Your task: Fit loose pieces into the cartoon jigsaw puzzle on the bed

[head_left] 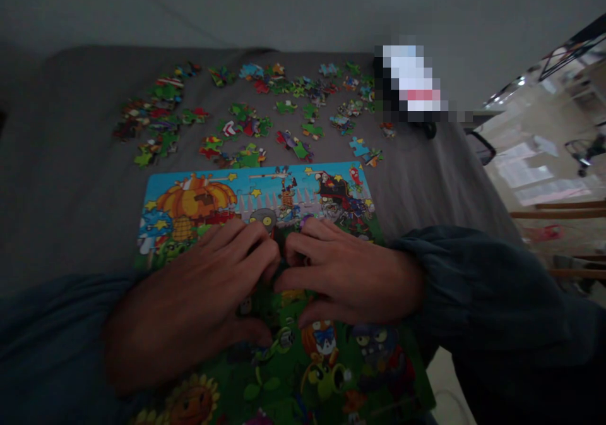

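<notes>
A colourful cartoon jigsaw puzzle board (265, 188) lies in front of me, with a pumpkin and a pirate figure along its upper part and plants along its lower part. My left hand (203, 292) rests over the board's left middle, fingers bent downward and thumb held apart. Facing it, my right hand (345, 270) lies over the right middle, its fingers bent and its thumb spread below. The fingertips of both hands almost meet at the centre, touching or just above the board. No piece shows in either hand, and some fingertips are hidden.
Loose puzzle pieces (250, 122) are scattered on the grey cloth (85, 134) beyond the board, heaped thickest at the left (156, 109). A pixelated phone-like object (411, 77) is at the back right. Past the cloth's right edge are wooden bars (558, 214) and a cluttered floor.
</notes>
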`<state>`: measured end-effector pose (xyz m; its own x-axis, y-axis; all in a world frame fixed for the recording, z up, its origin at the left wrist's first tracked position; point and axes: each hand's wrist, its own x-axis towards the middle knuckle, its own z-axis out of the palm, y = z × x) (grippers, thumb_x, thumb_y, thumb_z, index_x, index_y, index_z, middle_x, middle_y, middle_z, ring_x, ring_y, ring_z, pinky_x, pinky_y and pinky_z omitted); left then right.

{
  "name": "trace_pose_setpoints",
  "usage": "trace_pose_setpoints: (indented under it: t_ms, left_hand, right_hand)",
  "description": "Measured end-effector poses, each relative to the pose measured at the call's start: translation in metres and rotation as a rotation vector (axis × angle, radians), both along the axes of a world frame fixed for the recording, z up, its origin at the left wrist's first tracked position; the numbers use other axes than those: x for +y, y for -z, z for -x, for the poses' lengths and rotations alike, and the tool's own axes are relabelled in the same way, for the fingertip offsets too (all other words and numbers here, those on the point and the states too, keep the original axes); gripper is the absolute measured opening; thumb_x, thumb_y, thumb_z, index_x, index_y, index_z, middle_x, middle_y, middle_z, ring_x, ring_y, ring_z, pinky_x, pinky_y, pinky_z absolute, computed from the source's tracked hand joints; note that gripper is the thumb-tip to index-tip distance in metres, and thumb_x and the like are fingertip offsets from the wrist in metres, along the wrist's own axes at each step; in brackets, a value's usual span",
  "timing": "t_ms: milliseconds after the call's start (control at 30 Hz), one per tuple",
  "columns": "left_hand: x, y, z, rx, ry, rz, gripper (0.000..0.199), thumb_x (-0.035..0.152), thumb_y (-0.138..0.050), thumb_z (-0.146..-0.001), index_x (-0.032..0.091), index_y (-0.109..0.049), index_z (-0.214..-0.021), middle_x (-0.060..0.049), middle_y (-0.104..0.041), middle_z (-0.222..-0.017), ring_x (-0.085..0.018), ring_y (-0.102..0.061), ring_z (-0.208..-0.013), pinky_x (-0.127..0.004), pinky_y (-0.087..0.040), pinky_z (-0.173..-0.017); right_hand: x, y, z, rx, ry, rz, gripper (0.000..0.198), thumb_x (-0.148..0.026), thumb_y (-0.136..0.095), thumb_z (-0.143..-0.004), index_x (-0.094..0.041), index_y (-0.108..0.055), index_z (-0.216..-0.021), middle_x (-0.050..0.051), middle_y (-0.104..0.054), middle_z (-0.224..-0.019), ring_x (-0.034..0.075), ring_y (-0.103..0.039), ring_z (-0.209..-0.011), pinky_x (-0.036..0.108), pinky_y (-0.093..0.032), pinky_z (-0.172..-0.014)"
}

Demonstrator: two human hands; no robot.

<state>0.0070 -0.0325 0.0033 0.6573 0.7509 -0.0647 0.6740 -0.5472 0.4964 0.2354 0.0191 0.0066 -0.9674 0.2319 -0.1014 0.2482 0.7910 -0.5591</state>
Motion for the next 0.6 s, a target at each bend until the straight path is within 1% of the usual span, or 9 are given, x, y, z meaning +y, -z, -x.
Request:
trace_pose_setpoints:
  t_ms: [133, 333, 467, 600]
  left_hand:
    - [-0.001, 0.001, 0.001, 0.009, -0.006, 0.019, 0.048, 0.036, -0.091, -0.063, 0.023, -0.049, -0.083, 0.000, -0.054, -0.090, -0.023, -0.048, -0.082, -0.037, -0.036, -0.070]
    - [0.002, 0.001, 0.009, 0.035, -0.018, 0.057, 0.050, 0.045, -0.089, -0.063, 0.025, -0.049, -0.085, 0.000, -0.054, -0.094, -0.025, -0.048, -0.088, -0.038, -0.037, -0.073]
    - [0.007, 0.001, 0.023, 0.056, -0.054, 0.095, 0.045, 0.041, -0.088, -0.064, 0.026, -0.050, -0.084, -0.001, -0.055, -0.098, -0.025, -0.047, -0.090, -0.036, -0.039, -0.071]
    - [0.007, 0.002, 0.029, 0.052, -0.049, 0.099, 0.043, 0.041, -0.086, -0.066, 0.026, -0.051, -0.087, -0.002, -0.054, -0.102, -0.026, -0.047, -0.094, -0.036, -0.040, -0.072]
  right_hand:
    - [-0.001, 0.002, 0.001, 0.012, 0.000, -0.007, 0.040, -0.045, -0.064, -0.094, -0.016, -0.066, -0.121, 0.011, -0.056, -0.112, 0.026, -0.042, -0.103, 0.040, -0.037, -0.088]
    - [0.000, 0.002, 0.000, 0.029, -0.004, 0.002, 0.042, -0.046, -0.064, -0.094, -0.015, -0.065, -0.122, 0.011, -0.057, -0.113, 0.026, -0.042, -0.104, 0.040, -0.037, -0.090]
    - [0.003, 0.001, -0.002, 0.047, -0.014, 0.011, 0.043, -0.045, -0.067, -0.092, -0.015, -0.065, -0.123, 0.012, -0.057, -0.112, 0.025, -0.043, -0.104, 0.039, -0.038, -0.089]
    - [0.003, 0.002, -0.002, 0.024, -0.016, 0.005, 0.041, -0.043, -0.069, -0.091, -0.016, -0.066, -0.122, 0.011, -0.057, -0.113, 0.026, -0.043, -0.105, 0.039, -0.038, -0.089]
